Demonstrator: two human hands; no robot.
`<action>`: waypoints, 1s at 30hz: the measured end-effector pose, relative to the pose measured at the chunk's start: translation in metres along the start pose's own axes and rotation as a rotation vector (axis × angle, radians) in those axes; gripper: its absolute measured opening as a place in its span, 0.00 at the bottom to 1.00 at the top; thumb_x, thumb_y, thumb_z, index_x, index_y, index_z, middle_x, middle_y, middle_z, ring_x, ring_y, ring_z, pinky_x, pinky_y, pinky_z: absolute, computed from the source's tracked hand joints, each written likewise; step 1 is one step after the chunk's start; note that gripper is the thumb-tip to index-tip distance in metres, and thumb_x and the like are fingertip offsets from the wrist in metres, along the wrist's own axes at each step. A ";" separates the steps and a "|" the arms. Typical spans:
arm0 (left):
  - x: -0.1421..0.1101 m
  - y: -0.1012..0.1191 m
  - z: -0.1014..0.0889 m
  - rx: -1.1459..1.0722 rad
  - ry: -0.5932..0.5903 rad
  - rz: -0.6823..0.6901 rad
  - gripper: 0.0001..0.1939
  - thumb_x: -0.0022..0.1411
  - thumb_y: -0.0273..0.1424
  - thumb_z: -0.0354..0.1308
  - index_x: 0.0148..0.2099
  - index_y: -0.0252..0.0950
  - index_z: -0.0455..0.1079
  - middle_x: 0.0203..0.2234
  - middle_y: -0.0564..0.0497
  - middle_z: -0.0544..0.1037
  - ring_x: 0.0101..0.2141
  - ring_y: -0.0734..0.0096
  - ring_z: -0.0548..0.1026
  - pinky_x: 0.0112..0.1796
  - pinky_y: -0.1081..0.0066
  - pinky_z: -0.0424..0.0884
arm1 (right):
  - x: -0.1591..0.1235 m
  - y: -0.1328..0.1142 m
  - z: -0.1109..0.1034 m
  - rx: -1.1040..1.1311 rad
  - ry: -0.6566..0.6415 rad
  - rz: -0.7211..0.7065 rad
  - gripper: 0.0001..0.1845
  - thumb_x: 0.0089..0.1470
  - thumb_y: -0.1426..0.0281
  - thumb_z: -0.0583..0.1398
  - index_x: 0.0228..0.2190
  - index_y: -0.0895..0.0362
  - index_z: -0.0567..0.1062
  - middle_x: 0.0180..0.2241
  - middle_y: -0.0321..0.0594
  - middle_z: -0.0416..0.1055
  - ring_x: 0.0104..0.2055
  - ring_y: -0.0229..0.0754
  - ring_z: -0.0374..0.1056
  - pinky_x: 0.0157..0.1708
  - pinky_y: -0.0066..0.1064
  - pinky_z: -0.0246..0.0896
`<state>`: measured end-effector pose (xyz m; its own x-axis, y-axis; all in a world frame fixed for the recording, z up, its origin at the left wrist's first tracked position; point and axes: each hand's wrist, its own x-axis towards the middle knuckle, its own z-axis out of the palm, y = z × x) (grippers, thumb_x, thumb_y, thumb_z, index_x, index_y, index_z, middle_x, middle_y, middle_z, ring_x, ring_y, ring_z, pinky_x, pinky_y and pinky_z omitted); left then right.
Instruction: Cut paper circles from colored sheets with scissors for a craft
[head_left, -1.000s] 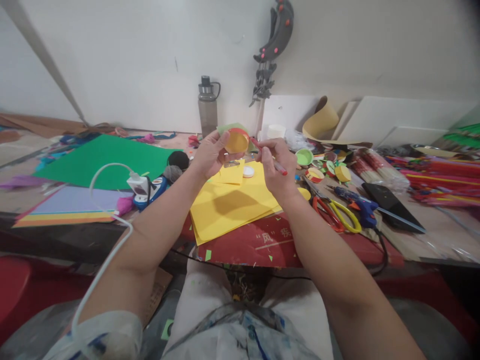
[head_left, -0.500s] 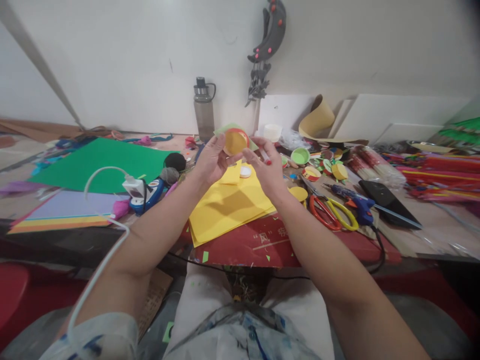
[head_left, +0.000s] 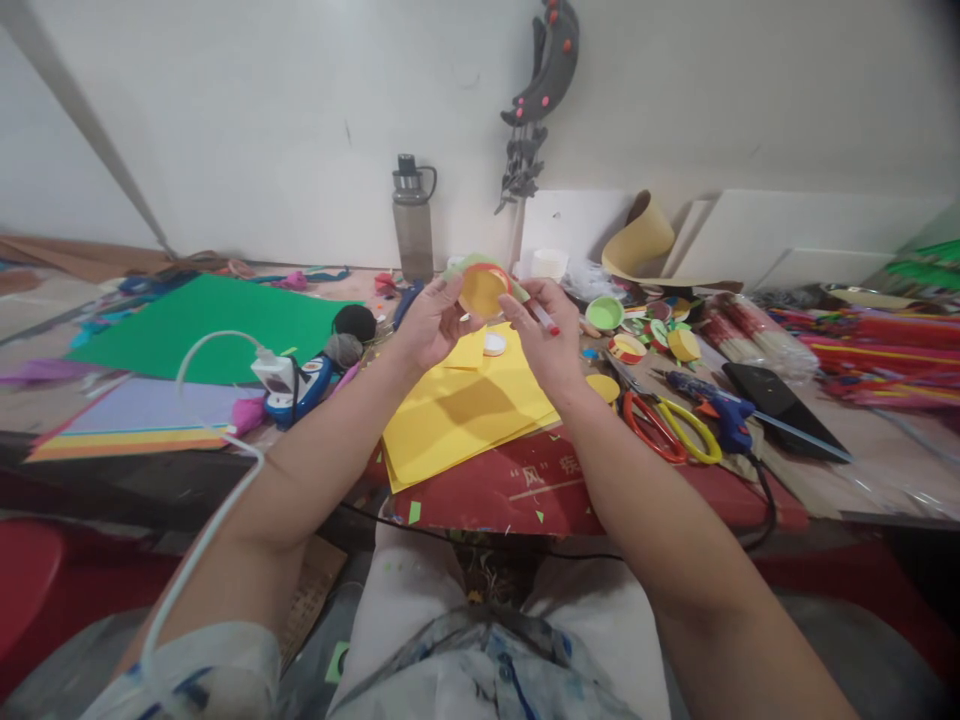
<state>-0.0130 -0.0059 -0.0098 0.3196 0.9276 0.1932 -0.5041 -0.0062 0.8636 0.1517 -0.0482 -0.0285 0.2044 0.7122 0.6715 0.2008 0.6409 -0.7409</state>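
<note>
Both hands are raised over the table around a small round yellow paper cup (head_left: 482, 292) with a red rim, and a piece of light green paper (head_left: 466, 262) shows behind it. My left hand (head_left: 433, 318) grips its left side, fingers closed. On the right side my right hand (head_left: 549, 330) pinches the cup's edge and also keeps a slim white pen (head_left: 541, 316) with a red end between its fingers. Below them lie yellow sheets (head_left: 450, 430), with a smaller yellow piece and a white round lid (head_left: 493, 345) on top.
Right of my arm are scissors (head_left: 697, 430) with red and yellow handles, a blue glue gun (head_left: 731, 422), a black phone (head_left: 780, 405) and several small paper cups (head_left: 604, 314). Green sheet (head_left: 202, 325), yarn and a white cable lie left. A bottle (head_left: 413, 220) stands behind.
The pen in my right hand has swung so that more of its white body shows. The cup stays between both hands, and the whole view has shifted slightly.
</note>
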 end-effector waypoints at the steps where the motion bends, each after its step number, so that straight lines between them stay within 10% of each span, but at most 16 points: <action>1: 0.000 0.002 -0.002 0.009 -0.018 -0.005 0.21 0.67 0.44 0.68 0.56 0.37 0.76 0.45 0.46 0.87 0.41 0.66 0.86 0.32 0.77 0.82 | 0.001 0.000 -0.002 -0.020 -0.011 -0.010 0.25 0.57 0.44 0.68 0.39 0.52 0.73 0.34 0.36 0.74 0.34 0.40 0.69 0.38 0.35 0.70; 14: 0.006 0.025 -0.029 0.465 -0.242 -0.015 0.24 0.59 0.44 0.74 0.50 0.33 0.79 0.38 0.42 0.86 0.35 0.63 0.86 0.30 0.74 0.82 | 0.005 0.007 -0.009 -0.273 -0.209 -0.107 0.20 0.59 0.50 0.66 0.37 0.53 0.74 0.31 0.36 0.72 0.33 0.40 0.64 0.39 0.36 0.63; 30: 0.003 0.020 -0.021 0.433 -0.255 -0.027 0.23 0.61 0.43 0.74 0.52 0.33 0.83 0.43 0.39 0.86 0.41 0.57 0.87 0.40 0.64 0.87 | 0.010 0.003 -0.018 -0.353 -0.218 -0.155 0.20 0.60 0.49 0.67 0.40 0.53 0.75 0.34 0.39 0.75 0.36 0.44 0.68 0.43 0.39 0.68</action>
<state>-0.0393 0.0043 -0.0023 0.5408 0.8094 0.2288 -0.1305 -0.1880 0.9735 0.1714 -0.0447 -0.0240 -0.0529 0.6831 0.7284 0.5356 0.6350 -0.5567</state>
